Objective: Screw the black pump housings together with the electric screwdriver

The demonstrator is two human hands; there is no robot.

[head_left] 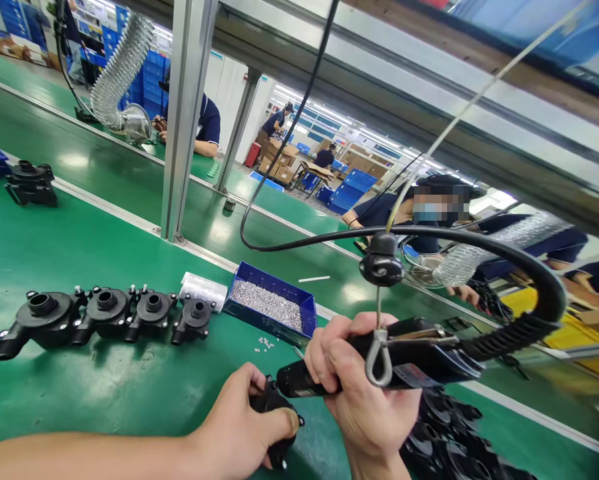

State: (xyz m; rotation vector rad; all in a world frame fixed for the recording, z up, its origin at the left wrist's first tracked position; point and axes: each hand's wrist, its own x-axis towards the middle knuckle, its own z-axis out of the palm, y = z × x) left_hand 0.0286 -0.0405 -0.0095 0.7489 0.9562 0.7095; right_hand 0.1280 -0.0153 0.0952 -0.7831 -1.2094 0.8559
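My left hand (pixel 252 423) is closed around a black plastic pump housing (pixel 275 399) near the bench's front edge. Much of that housing is hidden behind my fingers and thumb. Wrapped around a black electric screwdriver (pixel 414 363) is my right hand (pixel 362 380). The screwdriver lies tilted, its nose pointing left and close to the housing; whether its tip touches cannot be made out. A metal loop and cord hang it from above, and a thick black cable leaves its rear end. Several small metal pieces (pixel 265 344) lie loose on the green bench beyond the housing.
A blue bin (pixel 234 310) of small metal pieces stands behind my hands, beside a clear plastic roll (pixel 203 291). Several black housings (pixel 104 313) form a row at left; more black parts (pixel 449 427) lie at right. A metal post (pixel 184 120) rises behind. Co-workers sit across the bench.
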